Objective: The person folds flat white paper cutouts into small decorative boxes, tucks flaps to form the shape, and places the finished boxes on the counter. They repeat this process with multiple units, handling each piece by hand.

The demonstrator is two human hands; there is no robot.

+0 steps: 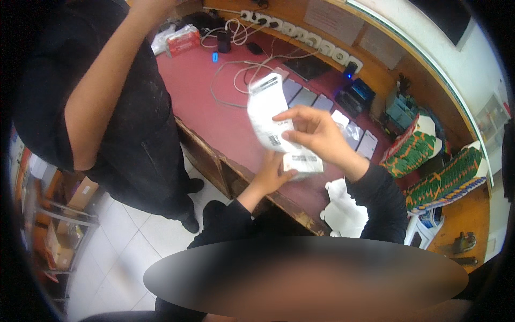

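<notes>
Head view: the right hand (316,134) and left hand (271,174) hold a white paper packet (273,115) above the red bench (214,118), fingers clamped on it. It is long, creased, with dark printed labels.

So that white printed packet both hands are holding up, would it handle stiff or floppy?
Probably floppy: the white packet curves over above the right hand. Likely light, since fingertips alone hold it up while the left hand supports the lower end. Its glossy-looking surface might be slippery.
</notes>
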